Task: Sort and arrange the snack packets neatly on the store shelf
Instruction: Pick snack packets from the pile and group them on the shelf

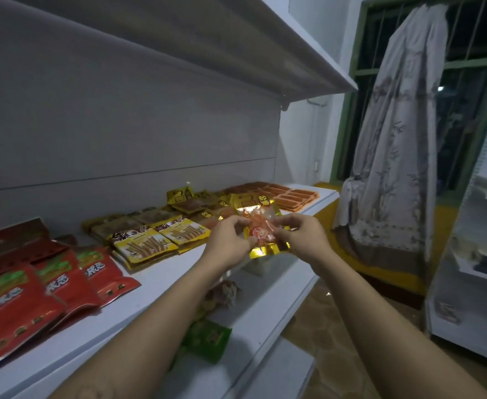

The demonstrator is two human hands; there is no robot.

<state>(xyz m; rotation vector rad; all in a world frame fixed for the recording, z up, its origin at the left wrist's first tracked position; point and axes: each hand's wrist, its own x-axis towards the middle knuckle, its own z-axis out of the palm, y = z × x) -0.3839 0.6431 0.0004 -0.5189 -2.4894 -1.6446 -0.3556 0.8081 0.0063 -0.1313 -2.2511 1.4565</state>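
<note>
My left hand [228,238] and my right hand [299,234] hold a small gold-edged snack packet [261,230] with an orange clear window between them, each pinching one side, just above the front edge of the white shelf [161,279]. On the shelf lie red packets [49,286] at the left, yellow packets printed with sticks [156,240] in the middle, gold and brown packets [196,207] behind them, and orange packets [294,198] at the far right.
An upper shelf [236,41] overhangs the packets. A lower shelf [253,321] holds a green packet [207,338] and brownish ones. A curtain [394,145] hangs by a barred window at right, with another white rack [472,254] beyond.
</note>
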